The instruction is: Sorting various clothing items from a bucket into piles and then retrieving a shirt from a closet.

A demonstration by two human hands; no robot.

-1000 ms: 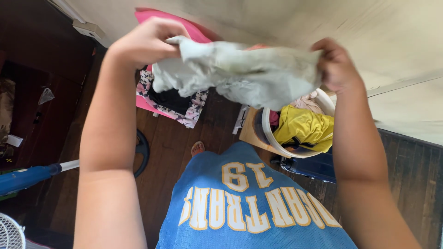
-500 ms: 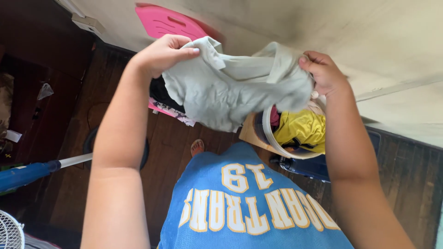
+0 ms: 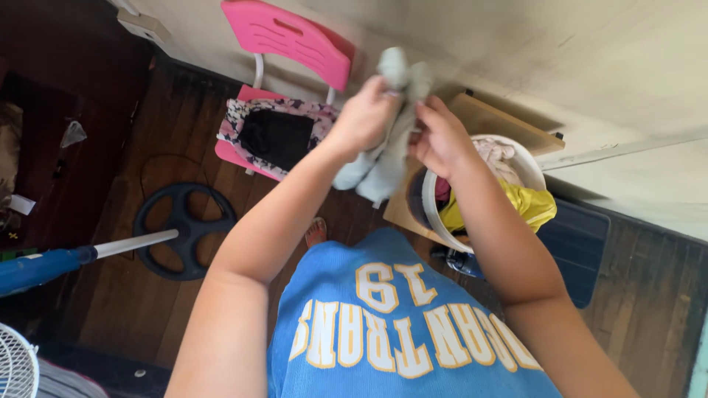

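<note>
A pale grey-green garment (image 3: 389,140) hangs folded lengthwise between my two hands, held up in front of me. My left hand (image 3: 363,118) grips its upper part from the left, and my right hand (image 3: 441,137) pinches it from the right; the hands sit close together. Below my right forearm stands a white bucket (image 3: 528,163) stuffed with clothes, a yellow piece (image 3: 525,205) spilling over its rim. The bucket rests on a small wooden stool (image 3: 490,119).
A pink chair (image 3: 289,37) stands against the wall, with folded black and floral clothes (image 3: 274,134) on its seat. On the wooden floor lie a black round base (image 3: 183,230) with a pole, a blue mat (image 3: 575,247), and part of a white fan (image 3: 16,365).
My hands have come together from a wide spread, folding the garment into a narrow bundle. The view has tilted down, showing the chair seat and bucket.
</note>
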